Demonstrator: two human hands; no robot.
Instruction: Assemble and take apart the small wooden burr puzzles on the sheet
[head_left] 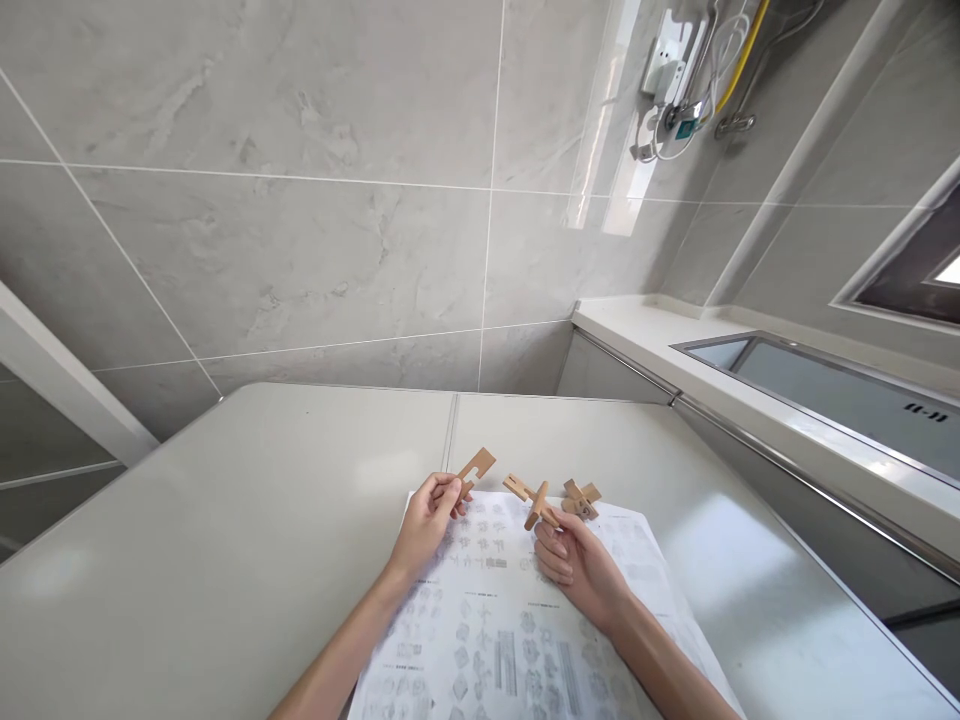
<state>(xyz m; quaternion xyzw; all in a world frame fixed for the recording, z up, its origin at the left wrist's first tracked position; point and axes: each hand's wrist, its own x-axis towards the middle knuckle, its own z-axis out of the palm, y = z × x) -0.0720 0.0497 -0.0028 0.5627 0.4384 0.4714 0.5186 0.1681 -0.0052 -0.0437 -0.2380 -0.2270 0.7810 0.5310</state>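
Near six o'clock, our left hand [429,512] pinches a notched piece [484,460], our right hand [576,565] crossed pieces [538,505]; we seemingly prepare fitting, which needs careful aligning.

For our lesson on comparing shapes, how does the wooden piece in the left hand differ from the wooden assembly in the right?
The wooden piece is one flat slat with a notch; the wooden assembly has parts that cross. In the picture, the wooden piece extends up and to the right, the wooden assembly up and to the left. Both are light brown and held.
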